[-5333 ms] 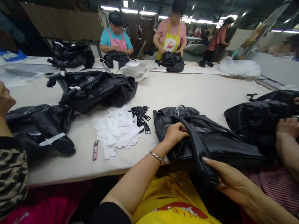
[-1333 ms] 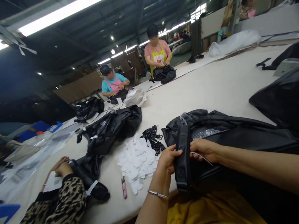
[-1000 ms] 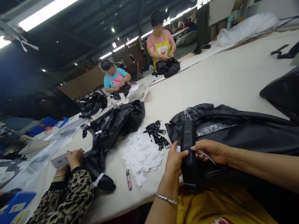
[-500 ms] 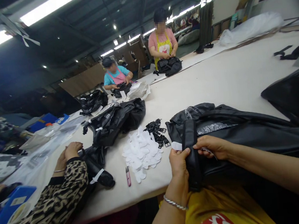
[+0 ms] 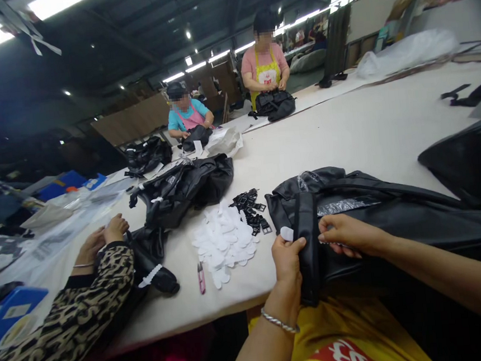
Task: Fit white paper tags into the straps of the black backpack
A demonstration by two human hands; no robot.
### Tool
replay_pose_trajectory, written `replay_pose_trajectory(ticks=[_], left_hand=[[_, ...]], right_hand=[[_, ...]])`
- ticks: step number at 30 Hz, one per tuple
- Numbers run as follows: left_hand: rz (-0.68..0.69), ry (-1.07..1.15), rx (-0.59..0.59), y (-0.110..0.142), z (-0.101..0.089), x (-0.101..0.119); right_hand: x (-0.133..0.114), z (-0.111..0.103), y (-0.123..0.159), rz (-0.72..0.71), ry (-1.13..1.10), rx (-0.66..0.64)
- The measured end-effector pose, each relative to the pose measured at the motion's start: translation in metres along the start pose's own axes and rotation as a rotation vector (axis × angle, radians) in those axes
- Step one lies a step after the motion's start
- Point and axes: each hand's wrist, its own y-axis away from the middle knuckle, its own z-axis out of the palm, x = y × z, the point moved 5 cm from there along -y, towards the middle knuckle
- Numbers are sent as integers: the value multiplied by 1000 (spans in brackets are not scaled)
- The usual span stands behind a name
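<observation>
A black leather-like garment or bag piece lies before me, with a wide padded black strap running toward my lap. My left hand is closed at the strap's left edge, thumb on top. A white rounded tab pokes up from those fingers. Just right of the strap, my right hand is closed in a pinch; a thin pale bit shows at its fingers, too small to name. Left of my hands lie a heap of white tabs and several black buckles.
Pink-handled thread snips lie on the pale table. At left, a co-worker's patterned sleeve and hands reach beside more black pieces. Two people work across the table. Another black piece is at right.
My right hand has moved slightly right, away from the strap, and its fingers have turned. My left hand keeps its grip, the white tab now more upright. The view has shifted a little.
</observation>
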Motion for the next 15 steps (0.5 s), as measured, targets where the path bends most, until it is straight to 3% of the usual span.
replay_pose_trajectory(ticks=[6, 10, 12, 15], left_hand=[[55, -18, -14, 2, 1, 0], [135, -87, -2, -1, -3, -1], [152, -133, 12, -2, -5, -3], [111, -134, 44, -2, -9, -6]], right_hand=[[-18, 7, 8, -67, -141, -221], [-35, 15, 5, 17, -289, -371], [-42, 22, -1, 44, -232, -387], [-50, 33, -11, 11, 1, -259]])
